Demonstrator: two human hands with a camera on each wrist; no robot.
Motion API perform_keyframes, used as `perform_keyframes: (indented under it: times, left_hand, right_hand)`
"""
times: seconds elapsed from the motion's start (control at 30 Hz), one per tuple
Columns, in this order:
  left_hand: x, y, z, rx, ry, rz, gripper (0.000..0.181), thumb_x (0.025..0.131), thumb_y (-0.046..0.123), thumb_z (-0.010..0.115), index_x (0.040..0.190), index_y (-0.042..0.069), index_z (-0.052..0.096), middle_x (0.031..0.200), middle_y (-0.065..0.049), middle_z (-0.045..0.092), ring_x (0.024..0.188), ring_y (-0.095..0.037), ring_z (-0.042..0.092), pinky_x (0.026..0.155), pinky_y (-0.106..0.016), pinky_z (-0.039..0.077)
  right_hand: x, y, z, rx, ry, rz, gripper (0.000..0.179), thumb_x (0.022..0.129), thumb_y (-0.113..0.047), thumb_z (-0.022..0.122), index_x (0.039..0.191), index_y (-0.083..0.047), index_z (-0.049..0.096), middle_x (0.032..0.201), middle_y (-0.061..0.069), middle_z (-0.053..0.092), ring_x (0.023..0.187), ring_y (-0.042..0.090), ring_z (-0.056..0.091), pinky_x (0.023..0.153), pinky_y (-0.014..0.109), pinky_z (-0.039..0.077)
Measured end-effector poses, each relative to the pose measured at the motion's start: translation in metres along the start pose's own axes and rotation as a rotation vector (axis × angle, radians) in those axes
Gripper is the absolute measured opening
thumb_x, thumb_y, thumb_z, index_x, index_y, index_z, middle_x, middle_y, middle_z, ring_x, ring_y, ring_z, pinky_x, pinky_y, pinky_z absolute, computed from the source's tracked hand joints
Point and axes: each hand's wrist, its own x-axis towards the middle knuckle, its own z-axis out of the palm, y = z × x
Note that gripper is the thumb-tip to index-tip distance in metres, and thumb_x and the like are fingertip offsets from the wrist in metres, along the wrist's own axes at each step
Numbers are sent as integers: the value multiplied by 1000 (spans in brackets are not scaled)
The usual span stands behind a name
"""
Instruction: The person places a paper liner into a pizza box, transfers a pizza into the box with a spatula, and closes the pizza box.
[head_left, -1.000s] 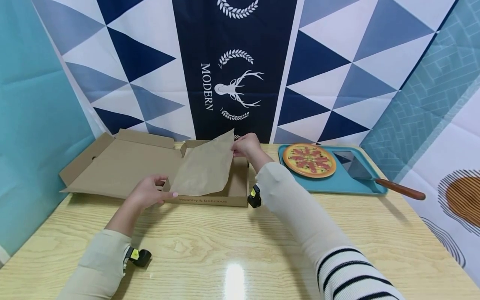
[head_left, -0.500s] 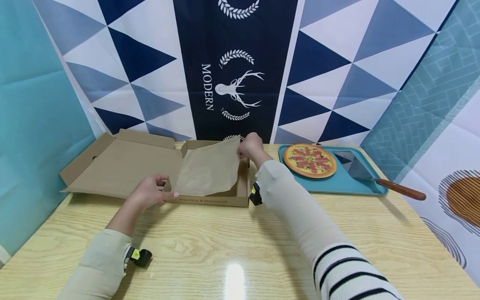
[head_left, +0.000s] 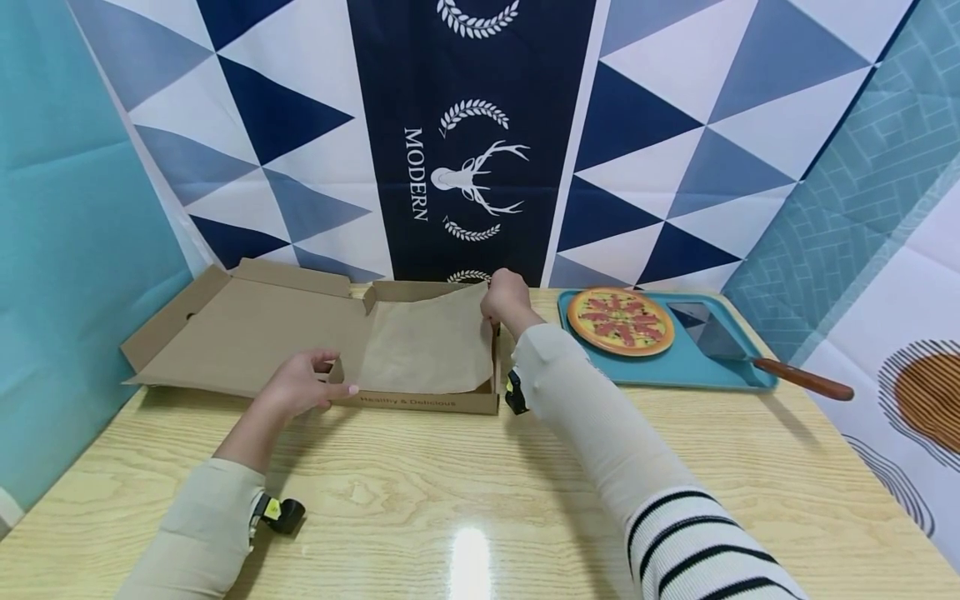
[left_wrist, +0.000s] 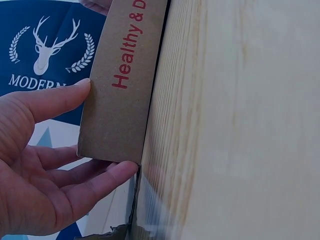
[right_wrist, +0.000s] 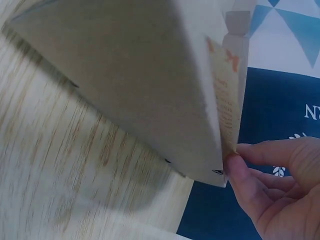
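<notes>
A brown cardboard pizza box (head_left: 480, 403) sits on the table with its lid (head_left: 277, 325) folded out to the left. Inside its base lies a sheet of brown paper (head_left: 427, 346), nearly flat. My right hand (head_left: 504, 296) is at the box's back right corner. The right wrist view has its thumb and finger pinching a corner of the paper (right_wrist: 225, 100), which bears orange print. My left hand (head_left: 300, 387) holds the front left corner. In the left wrist view the thumb meets the upper edge of the lettered front wall (left_wrist: 117, 100), with fingers around its end.
To the right a teal tray (head_left: 648, 371) carries a pizza (head_left: 619, 322) and a pizza server (head_left: 716, 340), its wooden handle (head_left: 802, 378) jutting past the tray's edge. A patterned backdrop (head_left: 637, 150) rises right behind the box and tray.
My right hand has moved right and slightly down with the paper's corner. The sheet has gone from tilted up to almost flat in the box. My left hand has stayed put.
</notes>
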Motion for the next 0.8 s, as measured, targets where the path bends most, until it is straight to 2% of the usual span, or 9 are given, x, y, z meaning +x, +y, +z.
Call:
perform_keyframes:
  times: [0.1, 0.23, 0.47, 0.57, 0.67, 0.7, 0.8]
  left_hand:
    - [0, 0, 0, 2, 2, 1, 83, 88, 23, 75, 149, -8, 27, 143, -36, 35, 84, -29, 65, 96, -58, 44]
    - [-1, 0, 0, 4, 6, 3, 83, 88, 23, 75, 149, -8, 27, 142, -36, 35, 82, -29, 65, 96, -56, 44]
    - [0, 1, 1, -4, 10, 7, 81, 87, 20, 75, 148, -9, 29, 141, -36, 36, 82, -28, 65, 93, -53, 48]
    - [0, 0, 1, -2, 12, 10, 81, 87, 20, 75, 147, -9, 29, 140, -36, 37, 81, -28, 65, 92, -53, 48]
    - [-1, 1, 1, -4, 12, 13, 81, 87, 20, 75, 147, -10, 29, 140, -36, 38, 81, -28, 64, 92, -53, 48]
    - [-1, 1, 1, -8, 12, 12, 81, 87, 19, 75, 147, -10, 29, 140, -36, 38, 82, -29, 64, 92, -53, 48]
    - [-1, 1, 1, -13, 13, 10, 80, 88, 19, 75, 147, -9, 29, 140, -36, 37, 83, -29, 64, 93, -54, 47]
  right_hand:
    - [1, 1, -1, -49, 3, -5, 10, 73, 6, 69, 76, -2, 64, 79, 10, 61, 66, 22, 55, 44, 23, 42]
    - [0, -1, -4, -34, 2, 9, 14, 73, 7, 68, 84, -1, 65, 87, 12, 62, 70, 23, 56, 45, 23, 40]
    - [-7, -6, -12, -54, -2, -21, 20, 78, 2, 72, 97, 1, 66, 91, 11, 68, 68, 21, 64, 58, 27, 51]
    - [-8, -9, -16, -59, -48, -38, 24, 78, 0, 75, 100, 1, 65, 96, 13, 68, 68, 21, 68, 64, 29, 54]
    - [-8, -13, -20, -62, -140, -49, 34, 79, -5, 76, 110, 2, 62, 107, 15, 65, 75, 24, 71, 68, 30, 55]
    - [-7, -15, -20, -53, -172, -45, 41, 80, -6, 77, 116, 2, 59, 111, 15, 63, 74, 25, 70, 67, 30, 56]
    - [-7, -24, -21, 18, -264, -13, 45, 83, -10, 76, 121, 1, 54, 110, 14, 58, 75, 26, 66, 66, 31, 57]
